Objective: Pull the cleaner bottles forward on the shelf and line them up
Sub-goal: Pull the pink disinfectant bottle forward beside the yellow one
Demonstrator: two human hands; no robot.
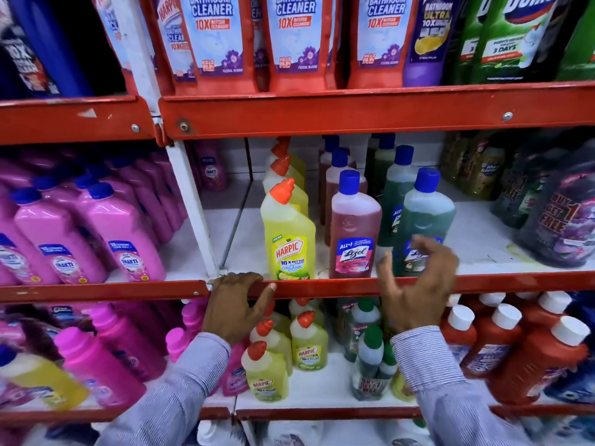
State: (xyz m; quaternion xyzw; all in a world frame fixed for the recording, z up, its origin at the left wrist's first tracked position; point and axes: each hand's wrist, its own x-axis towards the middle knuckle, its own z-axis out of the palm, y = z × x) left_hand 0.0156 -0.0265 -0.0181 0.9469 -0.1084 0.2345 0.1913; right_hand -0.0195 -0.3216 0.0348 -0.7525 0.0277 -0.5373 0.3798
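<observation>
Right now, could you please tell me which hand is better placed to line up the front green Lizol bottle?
The right. The right hand is open just in front of the green Lizol bottle, while the left hand grips the red shelf edge over by the yellow Harpic bottle.

Three upright bottles front the white shelf (483,239): a yellow Harpic bottle (288,233), a pink Lizol bottle (354,226) and a green Lizol bottle (425,217), with matching rows queued behind.

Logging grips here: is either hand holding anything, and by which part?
The left hand grips the red shelf rail; right hand, open near the green Lizol bottle, holds nothing.
</observation>
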